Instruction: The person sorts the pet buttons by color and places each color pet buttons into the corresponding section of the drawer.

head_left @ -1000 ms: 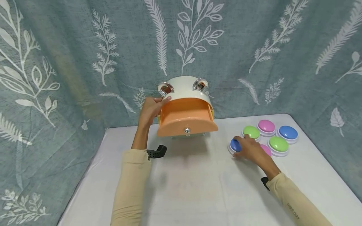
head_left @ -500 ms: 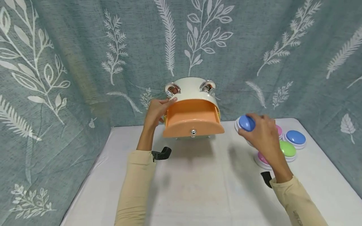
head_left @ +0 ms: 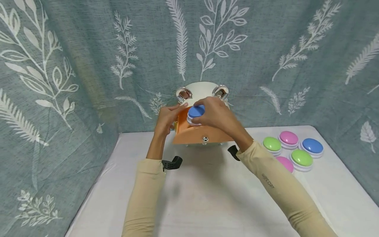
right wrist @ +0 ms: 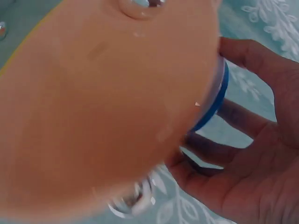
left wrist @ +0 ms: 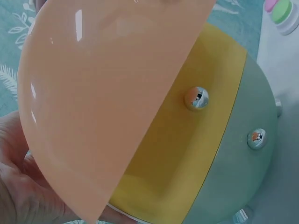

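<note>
A small rounded drawer cabinet (head_left: pixel 202 89) with two chrome rings on top stands at the back of the table. Its orange top drawer (head_left: pixel 189 136) is pulled out. My left hand (head_left: pixel 166 119) grips the cabinet's left side, thumb at the top front edge. My right hand (head_left: pixel 217 114) holds a blue-domed push button (head_left: pixel 196 111) with a white base, tilted over the drawer. In the right wrist view, the orange drawer front hides part of this button (right wrist: pixel 219 100). The left wrist view shows a yellow drawer (left wrist: pixel 173 135) and a green drawer (left wrist: pixel 240 121) underneath, both closed.
On the table's right lie more push buttons: two green (head_left: pixel 271 144), two pink (head_left: pixel 288 137) and one blue (head_left: pixel 312 145). A leaf-patterned curtain (head_left: pixel 154 59) hangs right behind the cabinet. White cloth (head_left: pixel 195 197) covers the table.
My right hand took the blue push button from the group, lifted it and carried it left to the orange drawer. My left hand has stayed on the cabinet.
</note>
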`<state>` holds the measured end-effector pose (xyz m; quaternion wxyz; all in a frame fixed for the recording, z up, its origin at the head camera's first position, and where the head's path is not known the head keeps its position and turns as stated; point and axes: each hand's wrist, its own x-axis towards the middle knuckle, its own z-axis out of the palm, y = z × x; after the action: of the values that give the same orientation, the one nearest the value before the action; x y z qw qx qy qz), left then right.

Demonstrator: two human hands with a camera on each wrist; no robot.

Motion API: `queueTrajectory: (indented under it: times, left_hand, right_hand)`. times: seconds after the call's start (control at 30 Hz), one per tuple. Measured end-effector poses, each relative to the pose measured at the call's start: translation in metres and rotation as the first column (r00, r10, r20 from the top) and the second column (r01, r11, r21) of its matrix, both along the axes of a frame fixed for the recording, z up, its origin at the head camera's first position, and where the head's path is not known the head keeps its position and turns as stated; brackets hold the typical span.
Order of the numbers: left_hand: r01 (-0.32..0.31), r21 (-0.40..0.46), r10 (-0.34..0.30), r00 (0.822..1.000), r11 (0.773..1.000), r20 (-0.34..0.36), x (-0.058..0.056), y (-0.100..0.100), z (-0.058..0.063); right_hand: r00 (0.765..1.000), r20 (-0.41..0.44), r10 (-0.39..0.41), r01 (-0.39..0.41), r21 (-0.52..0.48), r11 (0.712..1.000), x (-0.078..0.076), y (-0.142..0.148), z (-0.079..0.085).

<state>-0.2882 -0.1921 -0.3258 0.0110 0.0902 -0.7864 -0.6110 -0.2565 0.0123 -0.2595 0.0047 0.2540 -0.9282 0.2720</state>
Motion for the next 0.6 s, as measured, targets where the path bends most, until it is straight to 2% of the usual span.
queueTrajectory:
  times: [0.1, 0.23, 0.33, 0.6]
  left_hand:
    - [0.003, 0.007, -0.003, 1.000, 1.000, -0.008, 0.000, -0.001, -0.001]
    - [0.007, 0.001, -0.007, 1.000, 1.000, -0.013, -0.001, -0.001, -0.001]
    - [0.007, -0.001, -0.007, 1.000, 1.000, -0.006, 0.000, -0.001, -0.001]
    - [0.019, -0.004, -0.019, 1.000, 1.000, -0.002, 0.000, -0.002, -0.002]
  right_hand:
    - [0.996, 0.083, 0.040, -0.042, 0.023, 0.999, -0.009, -0.013, -0.004]
    - [0.984, 0.132, 0.121, -0.124, 0.013, 0.992, -0.018, -0.022, -0.009]
    - [0.977, 0.140, 0.160, -0.164, 0.012, 0.986, -0.023, -0.025, -0.012]
    - [0.970, 0.151, 0.193, -0.208, 0.095, 0.973, -0.027, -0.027, -0.013]
